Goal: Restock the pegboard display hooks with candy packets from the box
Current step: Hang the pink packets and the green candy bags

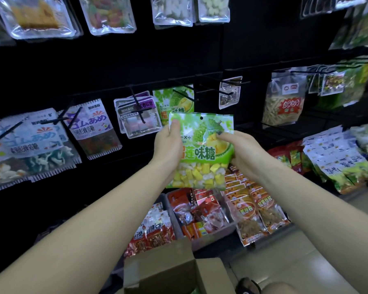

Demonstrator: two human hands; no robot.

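Green durian candy packet (202,149) held upright before black pegboard (115,66); matching packet (174,100) hung on hook (184,94); cardboard box (174,270) open below.

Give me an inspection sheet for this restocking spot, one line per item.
Surface: black pegboard with black hooks; pale tiled floor at lower right.
Job's things: green durian candy packet held in front of the board, hang hole at top not yet on a hook; matching green packet already hanging behind it; open cardboard box below.
Clutter: red snack packs in a clear bin under the hooks.
Grippers: left hand grips the packet's left edge; right hand grips its right side.
Cables: nothing seen.
Surroundings: blue-lettered gummy packets hang at left, a bag of pale sticks at right.
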